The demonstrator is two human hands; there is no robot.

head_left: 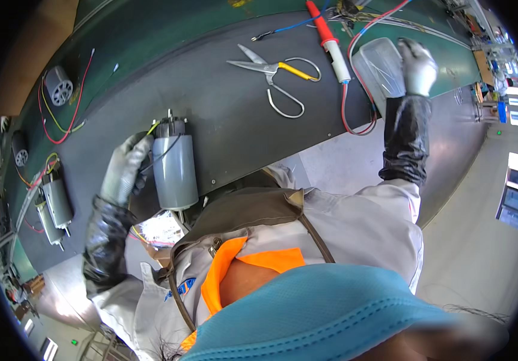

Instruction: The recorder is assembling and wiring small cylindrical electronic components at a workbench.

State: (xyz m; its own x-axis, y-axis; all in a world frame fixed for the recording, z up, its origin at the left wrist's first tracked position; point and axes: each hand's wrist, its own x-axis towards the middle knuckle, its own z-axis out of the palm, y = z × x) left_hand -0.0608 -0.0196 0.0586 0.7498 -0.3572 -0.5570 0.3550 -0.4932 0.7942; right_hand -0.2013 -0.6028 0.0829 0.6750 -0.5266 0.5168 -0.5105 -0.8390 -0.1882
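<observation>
A large grey cylindrical motor (174, 171) lies on the dark mat, its shafts pointing away from me and toward me. My left hand (128, 165), in a pale glove, is beside its left side, with the fingers closed on the motor's wires, one yellow-green and one black. At the far right, my right hand (420, 69), gloved too, is at the right edge of a clear plastic box (367, 60). Its fingers are curled, and what they hold, if anything, is hidden. Thin white strips (391, 78) lie in the box.
Scissors with a yellow-wrapped handle (295, 71) and a red-and-white soldering-iron-like tool (334, 54) with red cables lie on the mat (229, 108). Several other motors with wires, among them a grey one (58, 86), are at the left. A blue cable (289, 27) lies at the back.
</observation>
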